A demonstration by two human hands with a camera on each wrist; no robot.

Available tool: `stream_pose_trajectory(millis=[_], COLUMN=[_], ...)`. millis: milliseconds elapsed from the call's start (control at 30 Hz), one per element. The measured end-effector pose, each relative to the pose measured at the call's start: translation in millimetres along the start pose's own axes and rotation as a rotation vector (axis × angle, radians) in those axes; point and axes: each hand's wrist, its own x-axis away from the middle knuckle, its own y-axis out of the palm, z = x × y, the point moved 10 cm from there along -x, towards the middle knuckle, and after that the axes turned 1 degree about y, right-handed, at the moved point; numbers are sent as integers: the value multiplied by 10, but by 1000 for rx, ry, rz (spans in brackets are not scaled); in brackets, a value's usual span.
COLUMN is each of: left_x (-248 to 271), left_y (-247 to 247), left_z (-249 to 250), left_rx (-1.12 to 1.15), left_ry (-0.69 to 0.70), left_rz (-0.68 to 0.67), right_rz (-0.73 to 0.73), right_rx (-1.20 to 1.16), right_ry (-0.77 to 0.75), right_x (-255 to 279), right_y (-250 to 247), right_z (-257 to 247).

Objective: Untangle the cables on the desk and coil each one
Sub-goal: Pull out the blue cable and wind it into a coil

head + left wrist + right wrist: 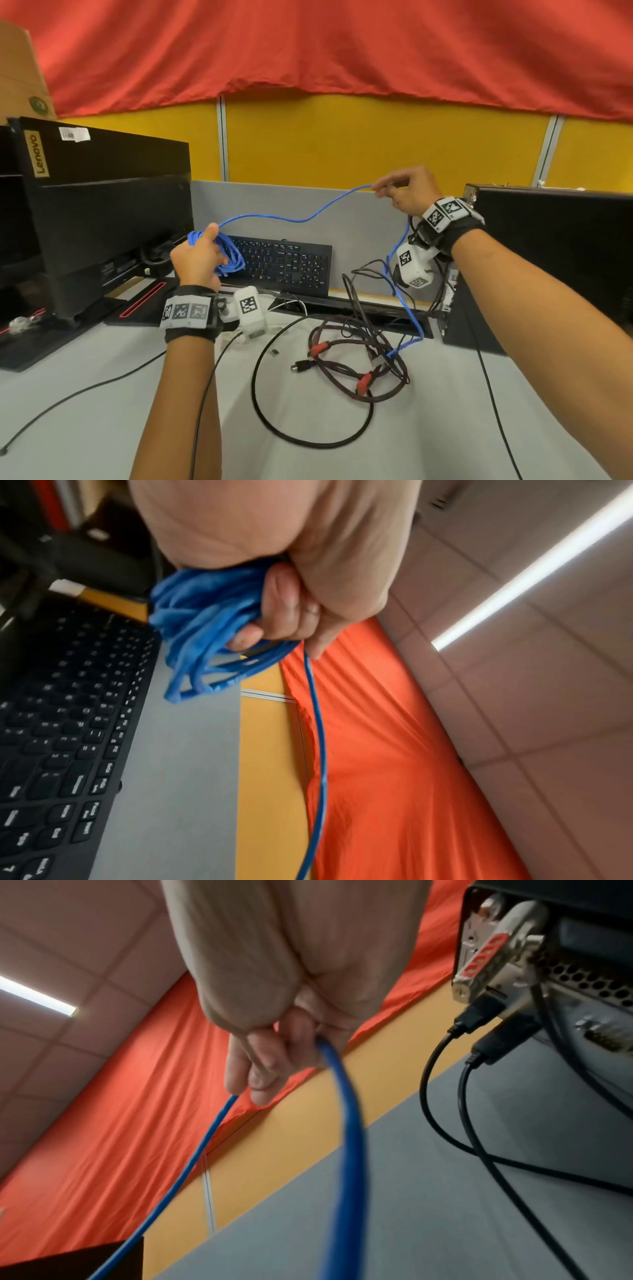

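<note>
Holding the finished turns together so they cannot spring loose, the left hand point(200, 260) is curled tight around a bundle of thin blue network cable point(227, 255), raised above the left part of the tabletop point(102, 394), just in front of the black computer keyboard point(287, 263). From that grip one blue strand arcs rightward through the air to the right hand point(407, 193), raised higher near the grey partition point(342, 212), presumably to draw out slack for the next loop. There the fingertips point(260, 1080) pinch the strand, which doubles over and drops from the hand. Its tail falls toward the right rear of the tabletop and ends in the knot of dark red-and-black braided cable with red plugs point(356, 366), well below that pinch. By my reading, this last stretch must come free of the knot before it can join the coil.
</note>
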Motion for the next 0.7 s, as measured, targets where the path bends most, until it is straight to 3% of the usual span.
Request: stream_pose_trajectory(millis=[33,100,167,200,267,333,500,600,700], left_x=[-20,-7,107,210,448,646,992,1050,979], left_y=[-20,66,302,474,916,1365,2274,2589,2796], left_z=[-11,41,188,288,515,767,1350,1609,1904], left_rx=[22,-4,-115,-190,-353,-481,-642,-711,-793], left_ry=[-15,19,142,217,363,481,639,694,768], left_rz=[14,-14,-101,-159,-307,-437,-713,-790,-784], right_rz=[-68,-338,-602,-657,-640,-590,-575,-390,-231], right_rx=[106,356,538,541,393,102,-320,-479,-655], right_ry=[-2,8,-40,-82,-153,-140,-133,-52,69], right_x=[-3,64,211,258,279,235,180,73,8], right_y=[64,341,597,657,638,558,493,373,281], right_z=[17,88,64,-25,-311,-569,-970,-952,-754])
